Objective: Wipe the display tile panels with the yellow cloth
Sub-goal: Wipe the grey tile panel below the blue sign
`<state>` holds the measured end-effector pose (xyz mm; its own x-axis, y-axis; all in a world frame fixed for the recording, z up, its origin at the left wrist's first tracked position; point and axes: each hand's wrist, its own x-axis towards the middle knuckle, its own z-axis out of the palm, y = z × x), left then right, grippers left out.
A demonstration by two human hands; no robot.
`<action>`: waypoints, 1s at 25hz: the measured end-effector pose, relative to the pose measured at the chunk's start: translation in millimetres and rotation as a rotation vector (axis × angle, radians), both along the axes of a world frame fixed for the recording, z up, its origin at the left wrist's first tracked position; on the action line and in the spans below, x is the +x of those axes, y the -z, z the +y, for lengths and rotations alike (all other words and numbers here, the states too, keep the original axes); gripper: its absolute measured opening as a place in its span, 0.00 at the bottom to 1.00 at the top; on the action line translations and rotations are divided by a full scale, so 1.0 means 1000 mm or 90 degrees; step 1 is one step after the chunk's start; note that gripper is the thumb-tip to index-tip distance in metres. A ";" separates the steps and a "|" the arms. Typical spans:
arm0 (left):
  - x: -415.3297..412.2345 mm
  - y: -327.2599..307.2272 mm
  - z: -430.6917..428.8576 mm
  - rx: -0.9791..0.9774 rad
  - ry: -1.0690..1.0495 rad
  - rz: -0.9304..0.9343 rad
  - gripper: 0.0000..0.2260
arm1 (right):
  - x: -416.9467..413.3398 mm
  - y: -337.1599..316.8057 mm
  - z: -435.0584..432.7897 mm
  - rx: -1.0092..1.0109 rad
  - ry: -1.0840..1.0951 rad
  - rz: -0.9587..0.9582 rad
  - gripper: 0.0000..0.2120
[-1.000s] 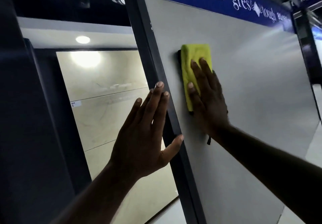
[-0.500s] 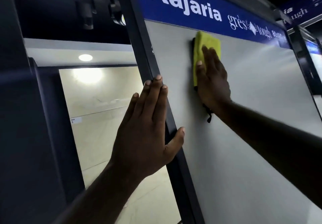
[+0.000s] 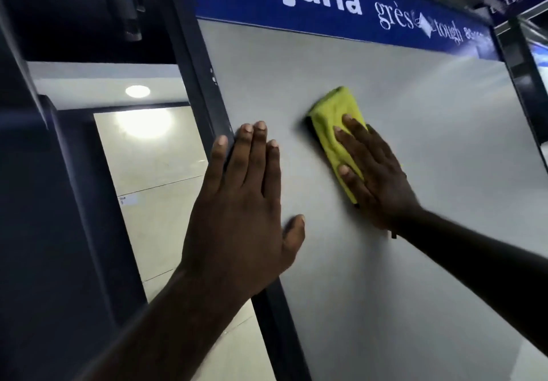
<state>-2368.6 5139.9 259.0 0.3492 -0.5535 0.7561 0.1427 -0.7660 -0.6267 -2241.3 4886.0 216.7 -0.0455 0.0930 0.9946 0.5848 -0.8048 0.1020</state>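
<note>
Hands: left hand (image 3: pixel 237 203) flat on panel (image 3: pixel 430 149); right hand (image 3: pixel 378 173) flat on yellow cloth (image 3: pixel 336 111), two o'clock.
Cloth: soft, light; press middle.

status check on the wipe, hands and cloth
Left hand flat on panel, at its dark frame. Right hand flat, pressing cloth to upper panel. Nothing else near cloth.

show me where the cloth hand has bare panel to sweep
Free: tile panel right of the yellow cloth, under the blue banner, and below the right hand. Tight: the gap between it and the left hand by the dark frame.
</note>
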 end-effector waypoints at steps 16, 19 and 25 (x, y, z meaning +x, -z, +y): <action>0.003 0.109 -0.055 -0.029 -0.084 0.136 0.49 | 0.006 0.104 -0.016 0.179 -0.073 0.196 0.28; 0.000 0.132 -0.057 -0.016 -0.075 0.170 0.47 | -0.020 0.205 -0.014 0.039 -0.088 0.243 0.29; 0.002 0.219 -0.060 0.021 -0.023 0.209 0.45 | -0.070 0.307 0.020 0.288 -0.175 0.487 0.33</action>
<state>-2366.5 5080.4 39.8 0.5907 -0.5586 0.5823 -0.0439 -0.7428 -0.6680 -2311.1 4905.6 -90.2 0.6750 -0.2272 0.7020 0.5391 -0.4976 -0.6795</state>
